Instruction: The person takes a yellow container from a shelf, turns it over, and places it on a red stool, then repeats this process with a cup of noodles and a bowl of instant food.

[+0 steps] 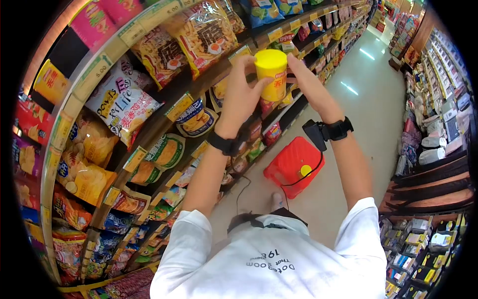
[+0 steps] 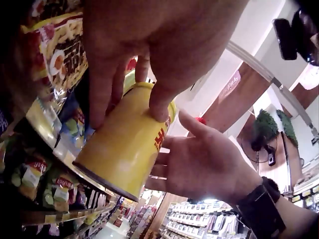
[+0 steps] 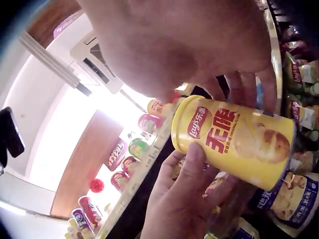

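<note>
A yellow Lay's chip canister (image 1: 275, 85) with a yellow lid is held up in front of the shelf. My left hand (image 1: 240, 97) grips it from the left side, thumb across the front. In the right wrist view, red lettering and pictured chips show on the canister (image 3: 239, 139), and the left thumb presses near its lid end. My right hand (image 1: 314, 92) is at the canister's other side with fingers extended. The left wrist view shows that right hand (image 2: 204, 162) with its palm turned to the canister, fingers partly hidden behind it.
Shelves on the left carry snack bags (image 1: 122, 102), noodle-snack packs (image 1: 206, 37) and bowl-shaped packs (image 1: 196, 118). A red shopping basket (image 1: 294, 167) stands on the aisle floor (image 1: 348, 84). Racks of packaged goods (image 1: 418, 249) line the right side. A cable hangs by the right wrist.
</note>
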`<state>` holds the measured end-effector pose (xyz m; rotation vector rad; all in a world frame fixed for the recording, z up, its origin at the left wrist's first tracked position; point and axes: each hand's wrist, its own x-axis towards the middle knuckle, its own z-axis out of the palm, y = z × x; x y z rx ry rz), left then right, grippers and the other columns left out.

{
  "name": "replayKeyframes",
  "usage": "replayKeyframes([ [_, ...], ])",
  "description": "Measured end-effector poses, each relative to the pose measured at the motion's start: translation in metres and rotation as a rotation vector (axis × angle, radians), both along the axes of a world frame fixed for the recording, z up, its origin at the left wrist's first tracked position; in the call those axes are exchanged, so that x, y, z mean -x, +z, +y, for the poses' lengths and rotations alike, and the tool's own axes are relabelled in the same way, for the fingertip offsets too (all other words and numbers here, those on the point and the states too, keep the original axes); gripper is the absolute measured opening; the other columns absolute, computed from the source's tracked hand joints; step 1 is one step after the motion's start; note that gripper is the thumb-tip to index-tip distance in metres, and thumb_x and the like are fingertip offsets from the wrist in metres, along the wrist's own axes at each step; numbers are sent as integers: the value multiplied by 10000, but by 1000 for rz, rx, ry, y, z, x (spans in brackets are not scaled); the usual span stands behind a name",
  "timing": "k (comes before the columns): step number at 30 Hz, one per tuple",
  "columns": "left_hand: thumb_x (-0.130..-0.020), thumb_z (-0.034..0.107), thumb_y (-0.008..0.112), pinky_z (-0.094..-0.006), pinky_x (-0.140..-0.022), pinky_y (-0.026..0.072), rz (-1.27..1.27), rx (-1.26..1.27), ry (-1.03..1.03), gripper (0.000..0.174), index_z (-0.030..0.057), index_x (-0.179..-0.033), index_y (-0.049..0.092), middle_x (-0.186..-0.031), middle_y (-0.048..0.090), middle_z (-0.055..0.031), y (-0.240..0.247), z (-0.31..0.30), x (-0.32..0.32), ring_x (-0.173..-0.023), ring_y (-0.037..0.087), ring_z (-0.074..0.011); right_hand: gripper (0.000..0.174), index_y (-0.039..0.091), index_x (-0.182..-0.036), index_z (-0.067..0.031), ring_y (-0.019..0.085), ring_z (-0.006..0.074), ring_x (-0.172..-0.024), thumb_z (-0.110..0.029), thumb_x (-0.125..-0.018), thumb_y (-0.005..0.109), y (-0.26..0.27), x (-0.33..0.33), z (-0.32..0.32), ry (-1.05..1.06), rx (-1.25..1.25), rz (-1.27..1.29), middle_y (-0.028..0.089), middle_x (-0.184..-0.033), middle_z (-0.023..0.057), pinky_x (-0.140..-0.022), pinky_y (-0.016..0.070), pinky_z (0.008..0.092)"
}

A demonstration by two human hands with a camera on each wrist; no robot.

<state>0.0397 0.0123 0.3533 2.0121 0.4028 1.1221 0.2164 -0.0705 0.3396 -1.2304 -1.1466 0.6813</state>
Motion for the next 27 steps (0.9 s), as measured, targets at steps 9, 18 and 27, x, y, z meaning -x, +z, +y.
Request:
replayKeyframes([
  [9, -858, 37, 735, -343, -940, 548, 73, 137, -48, 492, 23, -1259, 451, -1233, 541, -112, -66, 0, -26, -1185, 567, -226, 537, 499, -1328, 38, 471, 251, -1237, -405, -1024, 484, -57, -15, -11, -94, 110, -15, 501, -1287, 172, -1074, 338, 321],
  [18, -856, 12, 728, -356, -984, 527, 78, 225, -71, 501, 24, -1270, 446, -1248, 532, -119, -109, -3, -42, -1210, 552, -230, 530, 471, -1373, 13, 469, 224, -1240, -386, -1024, 500, -98, -27, -20, -117, 179, 41, 494, -1308, 141, -1076, 347, 325],
  [27, -856, -28, 709, -354, -1024, 494, 167, 198, -99, 488, 14, -1264, 444, -1233, 530, -120, -158, -14, -57, -1228, 538, -224, 470, 494, -1396, -37, 587, 103, -967, -318, -1021, 521, -112, -15, -47, -171, 343, 367, 611, -1083, 29, -824, 488, 256],
])
